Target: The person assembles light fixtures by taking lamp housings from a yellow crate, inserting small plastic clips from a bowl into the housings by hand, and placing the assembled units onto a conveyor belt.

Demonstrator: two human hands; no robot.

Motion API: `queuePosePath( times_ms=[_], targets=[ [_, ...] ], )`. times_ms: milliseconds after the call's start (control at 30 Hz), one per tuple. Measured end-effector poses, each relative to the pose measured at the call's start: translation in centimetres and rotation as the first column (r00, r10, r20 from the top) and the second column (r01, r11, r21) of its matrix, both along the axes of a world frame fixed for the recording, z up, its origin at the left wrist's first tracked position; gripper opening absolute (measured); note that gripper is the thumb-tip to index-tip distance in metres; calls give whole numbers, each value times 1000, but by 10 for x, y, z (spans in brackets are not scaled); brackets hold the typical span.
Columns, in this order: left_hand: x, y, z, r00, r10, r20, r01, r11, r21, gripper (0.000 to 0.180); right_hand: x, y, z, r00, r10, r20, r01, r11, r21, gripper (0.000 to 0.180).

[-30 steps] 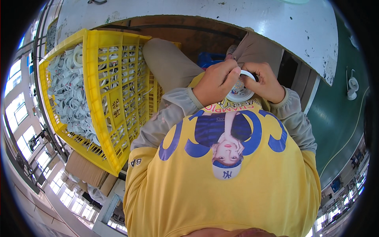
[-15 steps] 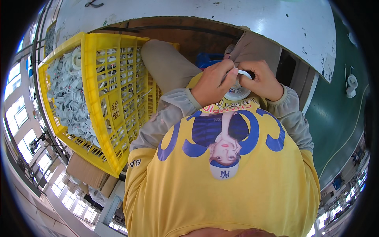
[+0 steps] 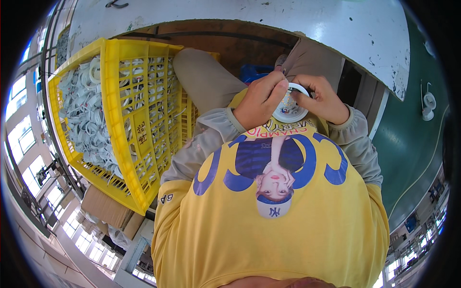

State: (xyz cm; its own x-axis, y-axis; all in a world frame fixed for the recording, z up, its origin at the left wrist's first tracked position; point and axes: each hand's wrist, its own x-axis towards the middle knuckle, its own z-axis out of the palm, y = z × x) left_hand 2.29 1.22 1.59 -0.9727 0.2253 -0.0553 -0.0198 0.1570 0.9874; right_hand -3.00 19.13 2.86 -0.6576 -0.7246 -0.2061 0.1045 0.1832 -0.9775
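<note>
A round white LED downlight [image 3: 291, 115], its inner board dotted with small yellowish LEDs, is held over my lap, its inside facing up towards me. My left hand [image 3: 260, 99] is closed at the left of its rim, thumb pressed along the edge. The curled fingers of that hand are mostly hidden, and a small dark bit shows by their tips that I cannot make out. From the other side my right hand [image 3: 324, 100] pinches the rim, with the thumb reaching over the inside of the light.
A yellow plastic crate [image 3: 110, 96] full of white rings and fittings stands tilted at my left. Ahead is a white worktable [image 3: 216, 10] with dark pliers [image 3: 116, 5] on it. A green surface [image 3: 401, 139] on the right carries a white fitting [image 3: 427, 113].
The downlight has turned between my hands, so its rim and LED board show more fully now. My right fingers have opened out slightly along the rim.
</note>
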Motion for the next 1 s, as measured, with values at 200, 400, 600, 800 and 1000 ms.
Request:
queuePosePath(
  times_ms=[200, 400, 600, 800, 1000],
  targets=[
    [1, -1, 0, 1000, -22, 6, 22, 999, 45, 20, 3, 0, -2, 999, -17, 38, 18, 999, -39, 10],
    [3, -2, -4, 998, -50, 28, 46, 992, 121, 21, 8, -3, -4, 983, -59, 172, 76, 993, -92, 10],
    [3, -5, -3, 995, -71, 64, 60, 984, 167, 22, 6, -3, -8, 991, -46, 127, 60, 993, -104, 11],
    [3, -5, -6, 996, -59, 71, 45, 983, 179, 23, 5, -5, -11, 989, -39, 145, 56, 992, -114, 12],
    [3, -1, -4, 997, 0, 81, -9, 994, 113, 19, -2, 0, -8, 997, -5, 78, 8, 999, -36, 9]
  ],
)
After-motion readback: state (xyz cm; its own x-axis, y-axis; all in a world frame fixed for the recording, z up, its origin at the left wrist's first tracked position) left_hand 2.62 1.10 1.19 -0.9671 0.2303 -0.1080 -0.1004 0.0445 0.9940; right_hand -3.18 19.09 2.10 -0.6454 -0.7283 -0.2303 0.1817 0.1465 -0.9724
